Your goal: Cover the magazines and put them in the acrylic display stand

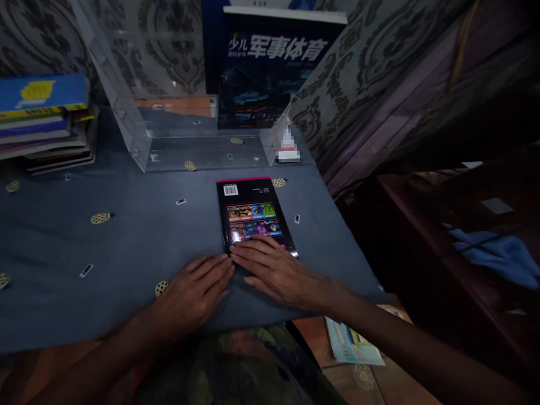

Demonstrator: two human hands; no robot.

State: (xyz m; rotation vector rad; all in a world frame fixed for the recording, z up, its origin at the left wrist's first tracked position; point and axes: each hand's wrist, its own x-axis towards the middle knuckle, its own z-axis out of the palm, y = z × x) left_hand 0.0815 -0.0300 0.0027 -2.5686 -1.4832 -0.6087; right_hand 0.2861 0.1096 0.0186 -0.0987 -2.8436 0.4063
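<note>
Blue cloth point(121, 243) — right hand point(276, 273) on barcoded book point(252, 212).

Black book point(253, 218), pink top edge, bright picture panels; blue-grey tablecloth point(121, 243), yellow round motifs; grey damask wallpaper point(167, 46).

Home study corner: damask wallpaper point(167, 46), stacked books point(37, 122), clothed desk point(76, 244)

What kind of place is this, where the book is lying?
Likely a home reading corner: a stack of books on a cloth-covered table, a large book standing in a clear stand, patterned wallpaper behind.
</note>
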